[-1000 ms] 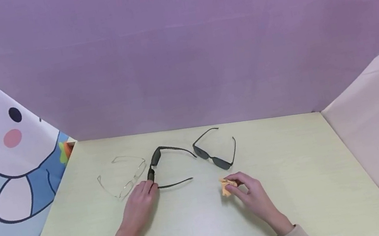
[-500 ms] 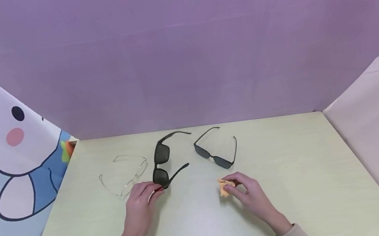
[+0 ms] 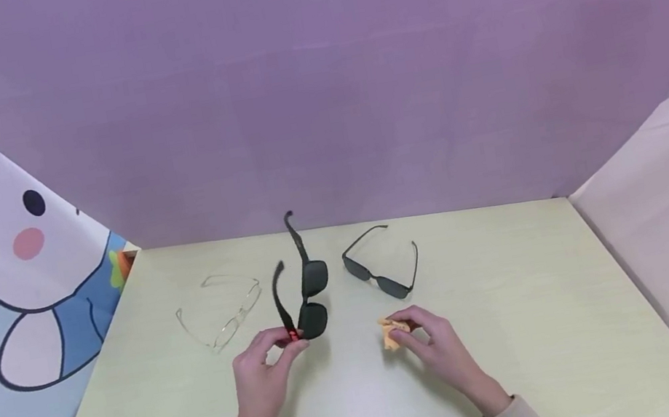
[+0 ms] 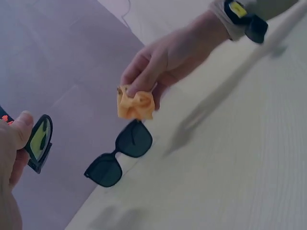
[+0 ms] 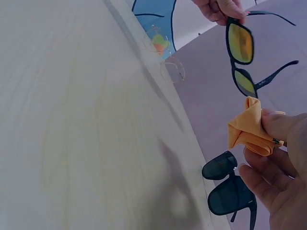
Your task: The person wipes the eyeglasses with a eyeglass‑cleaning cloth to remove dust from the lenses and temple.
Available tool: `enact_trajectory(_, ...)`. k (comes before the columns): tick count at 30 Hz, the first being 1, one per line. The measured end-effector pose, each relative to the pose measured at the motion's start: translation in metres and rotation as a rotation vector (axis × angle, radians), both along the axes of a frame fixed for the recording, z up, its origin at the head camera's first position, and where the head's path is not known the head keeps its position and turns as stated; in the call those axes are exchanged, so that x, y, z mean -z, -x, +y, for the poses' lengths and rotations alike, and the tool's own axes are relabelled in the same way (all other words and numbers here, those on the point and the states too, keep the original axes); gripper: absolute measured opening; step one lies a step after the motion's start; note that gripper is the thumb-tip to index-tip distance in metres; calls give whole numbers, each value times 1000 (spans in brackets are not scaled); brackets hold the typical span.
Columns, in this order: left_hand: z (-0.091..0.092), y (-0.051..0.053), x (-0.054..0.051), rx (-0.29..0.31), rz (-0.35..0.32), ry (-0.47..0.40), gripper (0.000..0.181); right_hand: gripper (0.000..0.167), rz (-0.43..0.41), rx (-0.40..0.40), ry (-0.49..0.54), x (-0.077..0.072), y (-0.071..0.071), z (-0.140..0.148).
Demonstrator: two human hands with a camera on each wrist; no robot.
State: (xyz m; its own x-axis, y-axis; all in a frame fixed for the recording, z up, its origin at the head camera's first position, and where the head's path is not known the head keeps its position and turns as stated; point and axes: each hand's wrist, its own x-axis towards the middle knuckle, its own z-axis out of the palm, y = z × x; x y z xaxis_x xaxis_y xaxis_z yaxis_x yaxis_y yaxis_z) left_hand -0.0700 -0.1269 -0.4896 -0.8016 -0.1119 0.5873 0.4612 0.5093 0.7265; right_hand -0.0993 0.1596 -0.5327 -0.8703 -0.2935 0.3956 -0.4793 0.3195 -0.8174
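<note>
My left hand [image 3: 261,379] pinches a pair of black sunglasses [image 3: 314,278] near the hinge and holds them raised above the table, arms spread and pointing away to the left and back. In the right wrist view their lenses [image 5: 241,44] look yellow. My right hand [image 3: 439,342] pinches a folded orange cloth [image 3: 393,334] between thumb and fingers, a little to the right of the sunglasses and apart from them. The cloth [image 4: 135,103] hangs bunched below the fingertips in the left wrist view.
A second pair of dark sunglasses [image 3: 375,277] lies with arms spread behind the cloth. Thin wire-framed eyeglasses [image 3: 234,323] lie at the left of the pale table [image 3: 526,324]. A purple curtain [image 3: 315,93] rises behind the back edge.
The left hand has lifted the sunglasses and turned them, so the arms swing from pointing right to pointing back and left. The right hand with the cloth has shifted slightly left.
</note>
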Motion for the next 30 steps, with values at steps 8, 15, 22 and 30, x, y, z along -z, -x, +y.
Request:
enact_trajectory(8,17,-1,-15,90,-534,-751,9,26,16,30,33,-3,2,-9)
enact_trajectory(15,26,1,-21,236,-609,-1082,16,25,-24,87,168,-16,6,-25)
enact_trajectory(22,32,2,-27,310,-704,-1274,11,26,23,49,336,-23,11,-38)
enact_trajectory(30,37,5,-30,337,-750,-1404,12,28,171,62,436,-41,18,-54)
